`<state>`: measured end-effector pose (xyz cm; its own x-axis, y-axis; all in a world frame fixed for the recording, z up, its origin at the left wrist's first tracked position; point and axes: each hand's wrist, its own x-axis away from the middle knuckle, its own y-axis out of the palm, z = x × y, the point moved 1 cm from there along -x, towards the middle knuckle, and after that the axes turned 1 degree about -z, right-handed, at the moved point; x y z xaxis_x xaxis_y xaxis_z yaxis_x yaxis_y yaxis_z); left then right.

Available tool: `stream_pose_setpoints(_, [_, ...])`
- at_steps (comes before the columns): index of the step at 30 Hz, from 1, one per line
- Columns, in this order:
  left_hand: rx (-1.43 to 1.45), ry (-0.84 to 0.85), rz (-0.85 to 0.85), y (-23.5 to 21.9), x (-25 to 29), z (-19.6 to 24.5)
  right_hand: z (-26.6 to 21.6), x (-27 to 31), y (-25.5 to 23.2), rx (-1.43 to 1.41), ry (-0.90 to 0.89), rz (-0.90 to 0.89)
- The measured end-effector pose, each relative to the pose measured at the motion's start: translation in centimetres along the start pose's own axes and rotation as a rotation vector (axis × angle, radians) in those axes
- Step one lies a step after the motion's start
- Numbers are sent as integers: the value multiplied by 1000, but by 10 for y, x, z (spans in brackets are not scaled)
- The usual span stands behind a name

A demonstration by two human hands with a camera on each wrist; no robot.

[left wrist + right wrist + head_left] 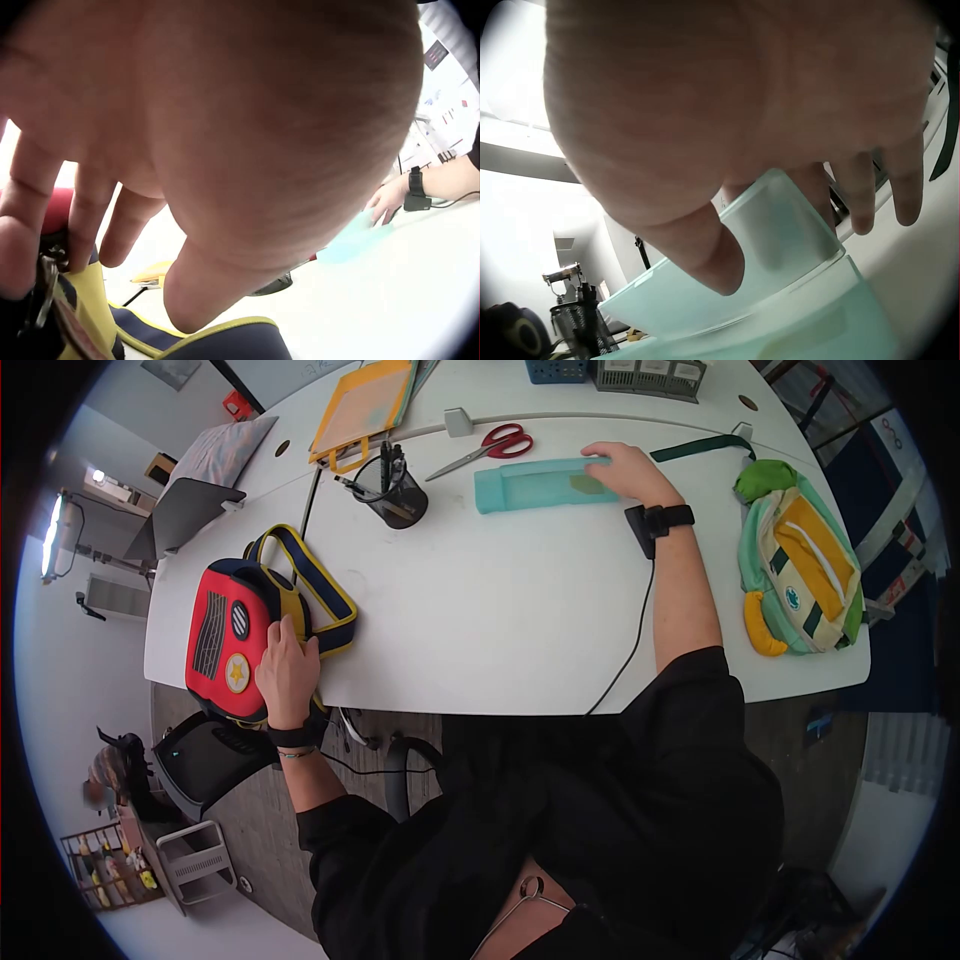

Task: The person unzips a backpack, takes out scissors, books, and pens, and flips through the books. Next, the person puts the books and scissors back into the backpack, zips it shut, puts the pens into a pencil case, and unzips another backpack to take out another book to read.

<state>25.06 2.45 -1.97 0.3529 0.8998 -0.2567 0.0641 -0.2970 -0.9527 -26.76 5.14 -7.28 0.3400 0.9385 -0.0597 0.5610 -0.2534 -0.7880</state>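
Note:
A translucent teal plastic case (545, 488), long and flat, lies at the back of the table. My right hand (632, 472) is at its right end. In the right wrist view my thumb is on the near side of its raised upper part (780, 225), with fingers behind it. At left, a red backpack (222, 645) with navy and yellow trim and a star badge lies at the table edge. My left hand (287, 672) rests on its side, fingers extended. The left wrist view shows those fingers near a metal zipper pull (49, 289).
Red-handled scissors (488, 450) and a black mesh pen cup (400, 505) stand left of the case. A green and yellow backpack (805, 565) lies at the right edge, its dark green strap (700, 448) stretched leftward. Orange folders (362, 408) and baskets (650, 378) sit farther back.

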Motion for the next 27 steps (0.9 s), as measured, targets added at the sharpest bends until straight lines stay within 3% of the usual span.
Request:
stream_pose_setpoints(5, [17,-68,-79,-6,5,30,-9,8,-13,15,67,-34])
stream_pose_setpoints(7, [228,152,1,-8,-2,48,-14,8,-13,16,72,-67])
stream_pose_setpoints(9, [336,166,-43,-18,-16,73,-16,8,-14,57,29,-78])
stream_pose_setpoints(11, [350,199,35,-11,-40,84,-21,9,-13,47,-4,-84])
stream_pose_setpoints(16, [400,-11,90,11,-129,86,-20,11,-15,29,-24,-90])
stream_pose_setpoints(18, [519,-209,-21,12,-158,84,-19,11,-15,30,-22,-83])
stream_pose_setpoints(22, [594,-270,137,32,-186,84,-22,14,-16,44,-5,-98])
stream_pose_setpoints(27, [720,-260,125,46,-198,91,-32,19,-16,66,28,-114])
